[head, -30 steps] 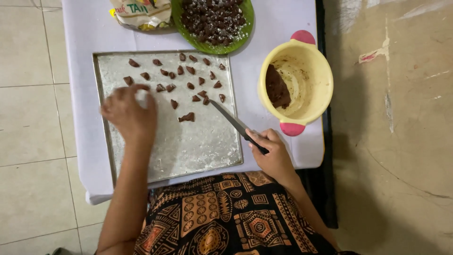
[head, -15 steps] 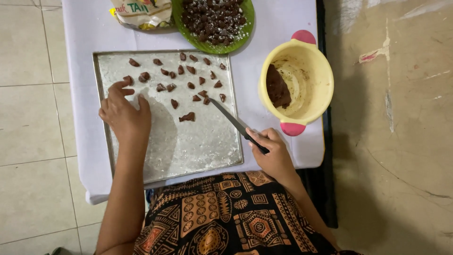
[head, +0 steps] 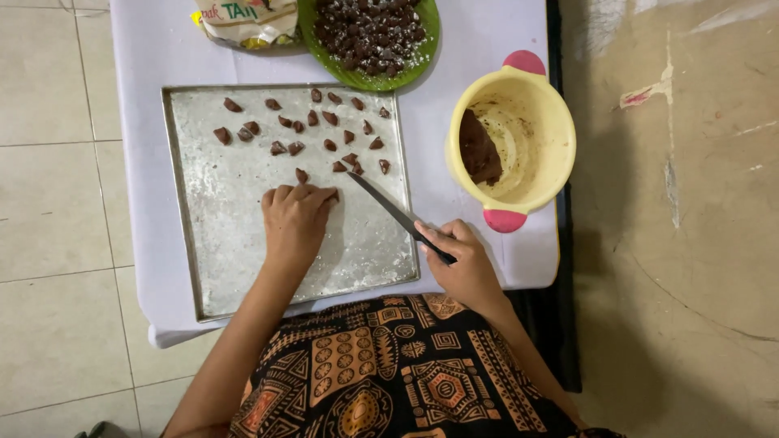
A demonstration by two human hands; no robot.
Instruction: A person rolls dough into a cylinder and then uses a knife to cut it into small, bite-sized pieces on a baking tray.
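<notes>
A floured metal tray (head: 235, 268) lies on a white-covered table, with several small brown dough pieces (head: 294, 148) scattered over its far half. My left hand (head: 294, 219) rests palm down in the middle of the tray, fingers curled over a larger brown dough strip (head: 333, 195) that is mostly hidden. My right hand (head: 462, 264) grips the black handle of a knife (head: 389, 209) at the tray's right front corner. The blade points up-left toward the dough pieces, its tip just right of my left hand.
A yellow bowl (head: 535, 105) with pink handles and a lump of brown dough (head: 477, 150) stands right of the tray. Beyond the tray sit a green plate (head: 422, 49) heaped with sugared brown pieces and a printed bag (head: 247, 20). Tiled floor lies left, bare concrete right.
My left hand has moved from the tray's left side to its middle and now covers the larger dough strip. A piece it was over now lies at the far left. The knife shifted slightly.
</notes>
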